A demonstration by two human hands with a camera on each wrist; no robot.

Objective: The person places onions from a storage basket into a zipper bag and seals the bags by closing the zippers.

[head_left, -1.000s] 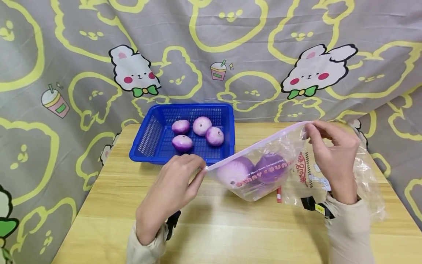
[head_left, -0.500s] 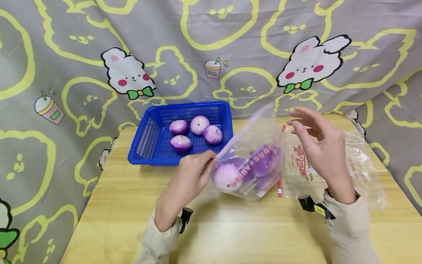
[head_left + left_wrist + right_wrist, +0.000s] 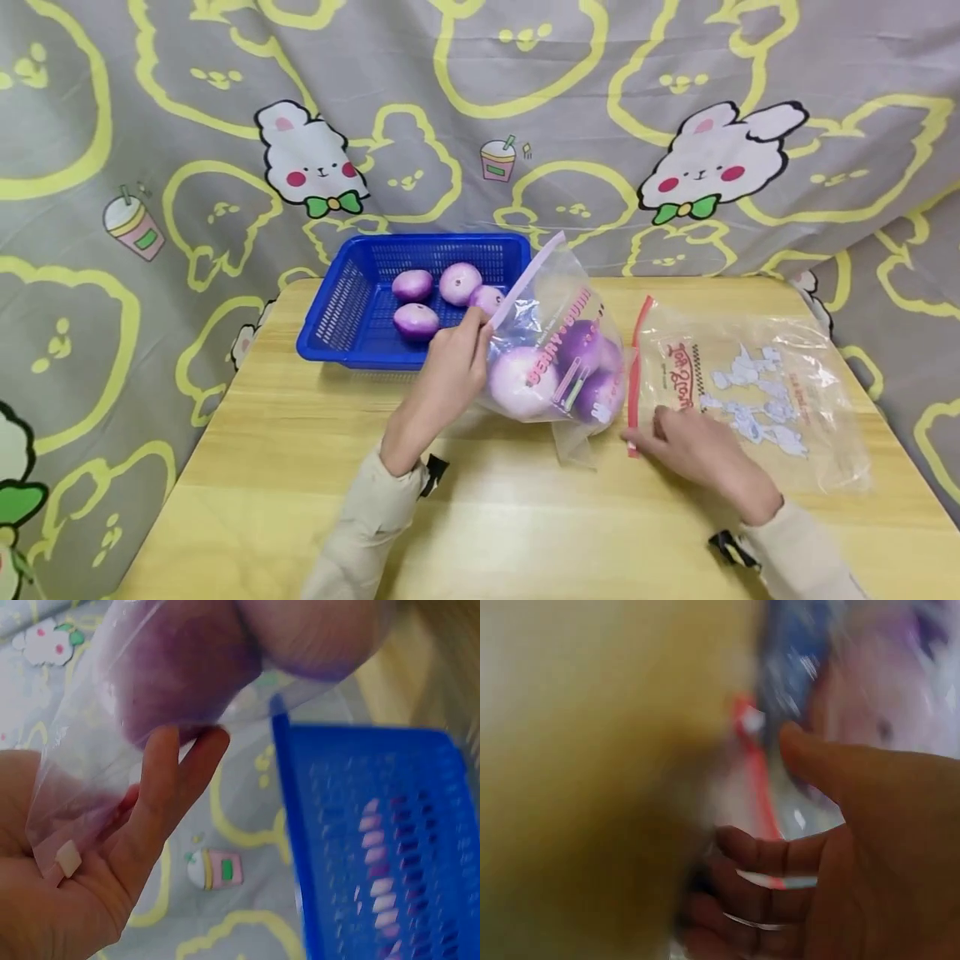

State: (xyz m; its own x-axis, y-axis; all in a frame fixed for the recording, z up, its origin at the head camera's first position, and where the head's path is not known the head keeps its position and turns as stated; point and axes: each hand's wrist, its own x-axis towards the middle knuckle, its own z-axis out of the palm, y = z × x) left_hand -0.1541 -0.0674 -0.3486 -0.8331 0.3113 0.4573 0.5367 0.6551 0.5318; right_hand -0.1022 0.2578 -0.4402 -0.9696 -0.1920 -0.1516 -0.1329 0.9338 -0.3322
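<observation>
A: What's on the far left?

B: Blue basket [image 3: 352, 312] at the table's back-left w/ four purple-white onions [image 3: 416, 320] in it. The fourth one is partly hidden behind the bag's edge.

A: And the left hand?

B: Left hand [image 3: 448, 375] is just in front of the basket, thumb and fingers pinched on the zip edge of the filled bag [image 3: 558, 350], holding it up. In the left wrist view the fingers [image 3: 161, 796] lie along the clear plastic [image 3: 150, 712], w/ the purple onions bulging above them and the basket [image 3: 375, 847] right beside.

A: What's in that bag?

B: About three purple onions, pink lettering on the front. Its bottom sits on the wooden table [image 3: 300, 467], mouth tilted up toward the basket.

A: Right side?

B: Right hand [image 3: 697, 454] is low on the table, at the near end of the red zip strip of the flat bag [image 3: 750, 392]. That bag lies flat at the table's right, just beside the filled one.

A: Is it gripping the strip?

B: Right wrist view is badly blurred. Fingers [image 3: 765, 859] look curled round the red strip [image 3: 761, 787], prob. pinching it, thumb just above. Can't be sure how tight.
</observation>
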